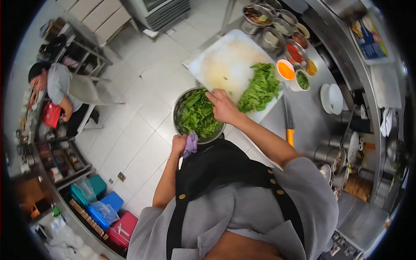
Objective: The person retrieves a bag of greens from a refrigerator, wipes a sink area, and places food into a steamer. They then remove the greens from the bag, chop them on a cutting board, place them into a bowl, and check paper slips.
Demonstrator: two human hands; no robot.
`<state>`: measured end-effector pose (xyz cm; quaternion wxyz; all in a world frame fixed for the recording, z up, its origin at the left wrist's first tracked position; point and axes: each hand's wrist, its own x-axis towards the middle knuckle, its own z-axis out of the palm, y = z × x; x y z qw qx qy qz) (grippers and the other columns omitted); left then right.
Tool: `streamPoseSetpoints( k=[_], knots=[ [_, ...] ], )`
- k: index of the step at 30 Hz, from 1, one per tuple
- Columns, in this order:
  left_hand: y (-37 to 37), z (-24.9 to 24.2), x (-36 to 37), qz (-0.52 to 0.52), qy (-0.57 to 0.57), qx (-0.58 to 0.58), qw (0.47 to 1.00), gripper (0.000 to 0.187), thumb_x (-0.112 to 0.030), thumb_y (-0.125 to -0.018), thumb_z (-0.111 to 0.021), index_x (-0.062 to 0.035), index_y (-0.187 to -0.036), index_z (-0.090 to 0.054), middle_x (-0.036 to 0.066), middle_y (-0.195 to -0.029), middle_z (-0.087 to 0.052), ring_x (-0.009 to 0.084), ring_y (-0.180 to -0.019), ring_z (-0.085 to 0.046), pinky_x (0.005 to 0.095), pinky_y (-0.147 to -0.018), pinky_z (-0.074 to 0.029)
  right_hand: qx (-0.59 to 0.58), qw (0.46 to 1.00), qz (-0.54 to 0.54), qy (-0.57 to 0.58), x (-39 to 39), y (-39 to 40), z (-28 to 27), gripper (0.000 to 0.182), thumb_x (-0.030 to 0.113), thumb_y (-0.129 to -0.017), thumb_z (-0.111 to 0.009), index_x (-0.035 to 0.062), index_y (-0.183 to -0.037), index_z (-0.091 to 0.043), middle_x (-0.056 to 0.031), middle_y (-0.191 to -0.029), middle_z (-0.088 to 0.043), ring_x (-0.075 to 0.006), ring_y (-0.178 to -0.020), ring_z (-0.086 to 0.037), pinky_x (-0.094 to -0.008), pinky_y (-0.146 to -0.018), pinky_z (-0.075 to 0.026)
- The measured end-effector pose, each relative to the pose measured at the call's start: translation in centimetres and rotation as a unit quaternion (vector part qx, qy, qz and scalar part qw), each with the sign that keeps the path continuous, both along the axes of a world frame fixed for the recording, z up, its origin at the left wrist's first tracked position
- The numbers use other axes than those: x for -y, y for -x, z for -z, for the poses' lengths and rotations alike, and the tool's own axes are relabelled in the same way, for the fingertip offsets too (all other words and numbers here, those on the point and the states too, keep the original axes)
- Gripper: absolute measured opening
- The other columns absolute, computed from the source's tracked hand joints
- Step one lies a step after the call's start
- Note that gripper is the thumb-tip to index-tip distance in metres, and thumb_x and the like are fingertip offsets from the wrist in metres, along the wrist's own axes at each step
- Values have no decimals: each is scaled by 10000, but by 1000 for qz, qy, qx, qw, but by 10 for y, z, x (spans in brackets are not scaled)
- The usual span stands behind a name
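Two heaps of green leaves show: one in the metal strainer by your apron, one, the cut leaves, on the white board. You seem to be putting leaves in the strainer. Your right hand is part open over its side, fingers out; its palm is hidden, so you can't tell if bits are in it. Your left hand is closed on the purple cloth at the rim; whether it grips the rim too is hard to see. Moving more leaves calls for a steady strainer and a loose scoop. The big knife lies beside the board. The strainer's bottom is hidden.
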<state>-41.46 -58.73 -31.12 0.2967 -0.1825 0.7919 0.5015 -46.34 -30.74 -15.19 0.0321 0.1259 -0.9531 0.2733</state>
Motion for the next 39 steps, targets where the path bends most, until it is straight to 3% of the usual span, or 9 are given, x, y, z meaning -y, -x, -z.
streamPoseSetpoints(
  k=[2,4,8,12,15,18,22,29,39],
  knots=[
    [-11,-10,-3,-6,15,-11,1000,423,-271,-756,-582,147,-696,-588,251,-627,-605,290,-628,-627,404,-564,-465,-5,998,65,3,-18,-17,-41,784,113,-597,-767,82,-1317,-458,-220,-1297,-394,-398,-1220,-364,-460,-998,-355],
    [-20,-5,-4,-2,9,-10,1000,417,-268,-756,-583,143,-685,-585,243,-621,-604,289,-621,-623,404,-561,-463,12,942,282,-183,-48,-31,-83,1067,287,-524,-854,214,-1426,-289,-209,-1459,-178,-465,-1315,-198,-608,-987,-300],
    [-32,-16,-10,-6,6,5,1000,389,-252,-754,-590,121,-647,-577,200,-601,-597,244,-602,-605,381,-541,-456,127,923,281,-230,-88,-27,-46,1326,395,-412,-889,283,-1465,-91,-169,-1516,55,-496,-1357,-20,-691,-978,-241],
    [-36,-21,-11,0,-18,11,1000,383,-245,-766,-595,125,-671,-575,172,-606,-593,211,-586,-587,361,-515,-448,128,936,234,-231,-117,9,-50,1340,387,-420,-888,279,-1467,-58,-166,-1516,70,-491,-1360,-31,-705,-968,-238],
    [-43,-26,-17,-41,-22,12,999,377,-243,-779,-596,128,-716,-574,169,-643,-602,213,-584,-580,362,-514,-448,237,929,247,-141,-140,32,-30,1262,346,-411,-873,231,-1458,-178,-205,-1504,-48,-512,-1336,-102,-645,-1011,-245],
    [-46,-47,-26,-40,-10,18,999,371,-246,-791,-595,120,-743,-560,165,-672,-599,199,-586,-569,349,-515,-452,130,958,236,-101,-136,36,-18,786,163,-486,-778,104,-1228,-524,-179,-1353,-363,-437,-1208,-336,-413,-1030,-336],
    [-44,-31,-44,-99,-80,22,992,366,-238,-803,-584,115,-716,-539,145,-643,-575,195,-559,-555,345,-477,-433,10,1000,18,-3,-124,37,-4,657,25,-516,-647,70,-1163,-542,-122,-1281,-432,-356,-1179,-401,-410,-1033,-326],
    [-41,-40,-59,-210,-203,57,955,310,-175,-825,-553,108,-703,-520,127,-654,-561,181,-542,-534,353,-459,-423,-29,981,-183,-54,-36,22,-1,676,-41,-501,-630,79,-1159,-531,-129,-1291,-436,-390,-1214,-381,-454,-1000,-382],
    [-53,-10,-44,-292,-219,49,930,321,-158,-841,-545,60,-608,-508,109,-620,-549,183,-515,-535,352,-463,-435,150,978,-92,-115,83,-21,44,859,91,-618,-691,158,-1391,-324,-175,-1464,-153,-480,-1307,-208,-508,-883,-485]
  ],
)
